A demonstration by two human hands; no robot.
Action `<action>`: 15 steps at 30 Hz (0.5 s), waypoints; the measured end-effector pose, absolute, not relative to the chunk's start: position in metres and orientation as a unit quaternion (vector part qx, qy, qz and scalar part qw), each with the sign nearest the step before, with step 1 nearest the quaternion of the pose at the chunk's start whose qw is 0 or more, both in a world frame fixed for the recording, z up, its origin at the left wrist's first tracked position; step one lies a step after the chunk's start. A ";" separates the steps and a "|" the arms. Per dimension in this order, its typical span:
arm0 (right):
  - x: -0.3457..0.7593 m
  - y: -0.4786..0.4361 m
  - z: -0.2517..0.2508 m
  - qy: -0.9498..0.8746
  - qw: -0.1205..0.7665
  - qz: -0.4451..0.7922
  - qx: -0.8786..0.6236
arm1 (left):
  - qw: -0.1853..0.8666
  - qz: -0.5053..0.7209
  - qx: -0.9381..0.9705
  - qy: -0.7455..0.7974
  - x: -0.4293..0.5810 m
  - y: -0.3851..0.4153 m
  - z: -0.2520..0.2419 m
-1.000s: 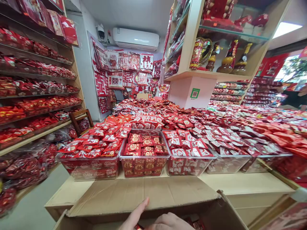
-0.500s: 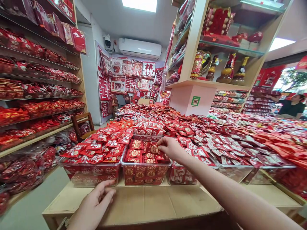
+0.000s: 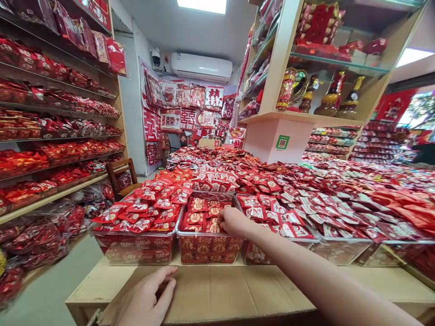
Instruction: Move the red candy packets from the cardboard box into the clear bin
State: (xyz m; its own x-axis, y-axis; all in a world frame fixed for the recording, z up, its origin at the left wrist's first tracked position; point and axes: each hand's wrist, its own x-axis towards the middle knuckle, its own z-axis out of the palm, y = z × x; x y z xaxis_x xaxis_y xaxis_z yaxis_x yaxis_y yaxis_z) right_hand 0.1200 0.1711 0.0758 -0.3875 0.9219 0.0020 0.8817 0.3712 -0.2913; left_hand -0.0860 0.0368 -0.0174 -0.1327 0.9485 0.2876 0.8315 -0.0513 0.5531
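My right hand [image 3: 233, 221] reaches down into the middle clear plastic bin [image 3: 210, 235], which is filled with small red packets printed in gold. Its fingers are bent and pinched together at the edge of a red packet [image 3: 212, 225] near the bin's front; the fingertips are partly hidden. My left hand [image 3: 149, 296] hovers low over the brown cardboard [image 3: 217, 287] in front of the bins, thumb and fingers apart, holding nothing.
A bin of heaped red packets [image 3: 146, 208] stands to the left, another bin [image 3: 272, 215] to the right. More packets spread behind. A wooden chair [image 3: 118, 176] and stocked shelves [image 3: 61, 140] are at left; a display cabinet [image 3: 272, 113] overhangs the pile.
My right hand has moved down and nearer, from above the middle bin to the packets at its front. My left hand has shifted slightly right and lower. The view has shifted slightly.
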 end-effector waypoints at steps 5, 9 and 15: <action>0.119 0.170 0.079 -0.833 0.057 0.082 -0.545 | 0.096 0.244 0.681 0.683 -0.087 0.035 -0.009; 0.115 0.174 0.087 -0.851 0.051 0.080 -0.517 | 0.072 0.221 0.690 0.685 -0.086 0.035 -0.005; 0.093 0.169 0.104 -0.862 0.009 0.125 -0.492 | 0.055 0.212 0.689 0.691 -0.083 0.036 -0.004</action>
State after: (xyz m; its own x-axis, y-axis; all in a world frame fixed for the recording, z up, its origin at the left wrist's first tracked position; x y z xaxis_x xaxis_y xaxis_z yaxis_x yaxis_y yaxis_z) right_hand 0.0926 0.1695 0.1039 -0.5165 0.8495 -0.1078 0.8450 0.4852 -0.2250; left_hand -0.0834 0.0358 -0.0038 -0.0455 0.9755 0.2151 0.9288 -0.0380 0.3686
